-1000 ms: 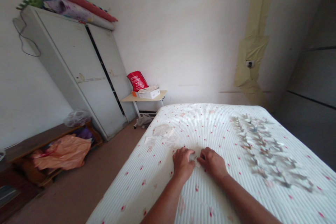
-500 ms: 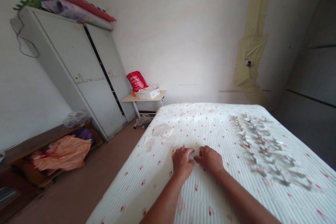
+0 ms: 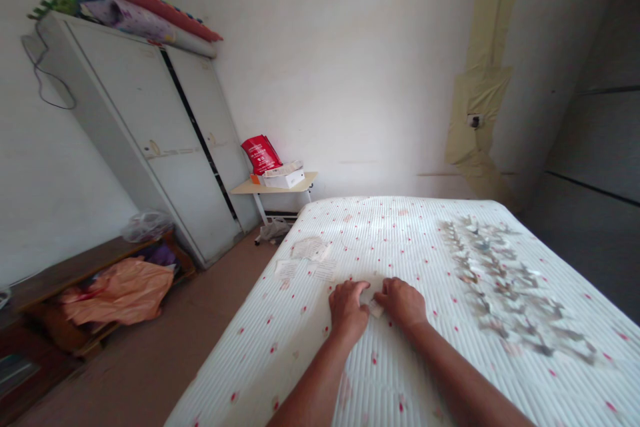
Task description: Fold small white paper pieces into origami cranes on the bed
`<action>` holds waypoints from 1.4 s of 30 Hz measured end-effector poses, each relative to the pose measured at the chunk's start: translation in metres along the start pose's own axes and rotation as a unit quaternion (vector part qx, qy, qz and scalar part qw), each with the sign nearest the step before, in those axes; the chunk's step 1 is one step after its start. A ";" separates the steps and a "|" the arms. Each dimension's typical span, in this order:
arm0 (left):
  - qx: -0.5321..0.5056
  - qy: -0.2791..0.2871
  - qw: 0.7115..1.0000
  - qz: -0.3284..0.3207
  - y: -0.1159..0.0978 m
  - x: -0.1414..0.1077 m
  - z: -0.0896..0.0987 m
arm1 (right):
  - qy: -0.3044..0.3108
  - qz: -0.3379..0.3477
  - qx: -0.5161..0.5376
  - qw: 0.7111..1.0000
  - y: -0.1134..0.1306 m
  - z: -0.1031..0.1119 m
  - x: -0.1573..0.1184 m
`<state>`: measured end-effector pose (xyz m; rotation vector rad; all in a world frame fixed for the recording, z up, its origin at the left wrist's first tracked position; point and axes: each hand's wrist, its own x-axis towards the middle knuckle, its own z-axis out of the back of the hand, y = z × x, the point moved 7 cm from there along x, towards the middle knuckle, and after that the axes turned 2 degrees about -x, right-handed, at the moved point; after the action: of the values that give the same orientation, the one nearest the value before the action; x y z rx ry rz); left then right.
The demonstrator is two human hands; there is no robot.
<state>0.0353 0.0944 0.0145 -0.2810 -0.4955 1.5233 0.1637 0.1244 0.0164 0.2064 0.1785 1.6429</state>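
Note:
My left hand (image 3: pixel 347 305) and my right hand (image 3: pixel 403 302) rest close together over the middle of the bed. Between them lies a small pale piece of paper (image 3: pixel 376 309), mostly hidden by my fingers. The fingers of both hands are curled in, pinching at its edges. Beyond my left hand, flat pieces of printed paper (image 3: pixel 311 249) are spread on the bedcover. To the right of my right hand, several small folded paper shapes (image 3: pixel 505 287) stand in rough rows, somewhat blurred.
A white ribbed bedcover (image 3: pixel 300 367) with red spots lies under everything. Past its far left corner stands a small table (image 3: pixel 243 187) with a red bag (image 3: pixel 261 154) and a white box (image 3: pixel 285 179). A grey cabinet (image 3: pixel 135 100) and a low wooden bench (image 3: pixel 95 267) are at left.
My right hand has shifted very slightly, and more of the small paper shows between my hands. My left hand stays almost where it was.

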 end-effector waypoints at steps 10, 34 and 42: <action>-0.008 -0.014 1.000 -0.002 0.001 0.001 -0.002 | 0.003 0.036 0.044 0.998 -0.001 0.001 -0.010; 0.020 0.004 1.000 -0.012 -0.002 -0.001 -0.003 | 0.030 0.234 0.018 0.972 0.029 0.006 -0.032; -0.022 0.016 0.998 -0.055 0.003 -0.001 0.001 | 0.060 0.251 0.029 0.966 0.028 0.011 -0.032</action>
<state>0.0319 0.0930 0.0137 -0.3077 -0.5115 1.3999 0.1421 0.0903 0.0330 0.2074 0.2820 2.1600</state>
